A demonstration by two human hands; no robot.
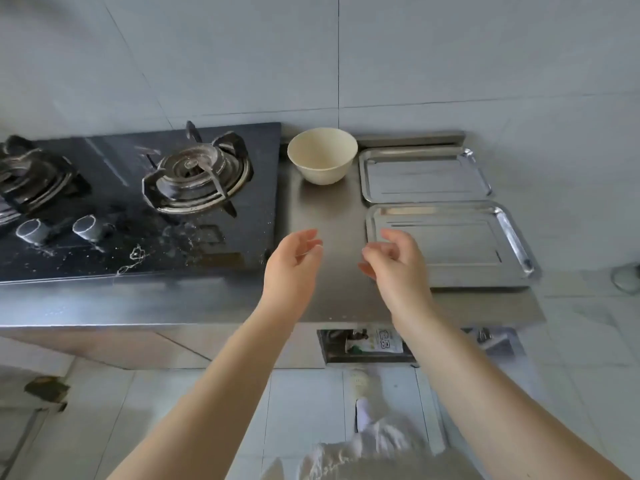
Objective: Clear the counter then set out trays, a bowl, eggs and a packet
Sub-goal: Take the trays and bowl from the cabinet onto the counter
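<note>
A cream bowl (322,155) stands upright and empty at the back of the steel counter (325,209). To its right lie two shiny steel trays, a far tray (424,174) and a near tray (450,242), both empty. My left hand (294,265) hovers over the counter's front middle, fingers apart, holding nothing. My right hand (394,259) hangs beside it at the near tray's left edge, fingers loosely curled and empty. A printed packet (379,341) lies in an open space below the counter's front edge. No eggs are in view.
A black glass gas hob (138,202) with two burners and two knobs fills the counter's left part, speckled with crumbs. Tiled wall rises behind. The counter ends just right of the trays; pale floor tiles lie below.
</note>
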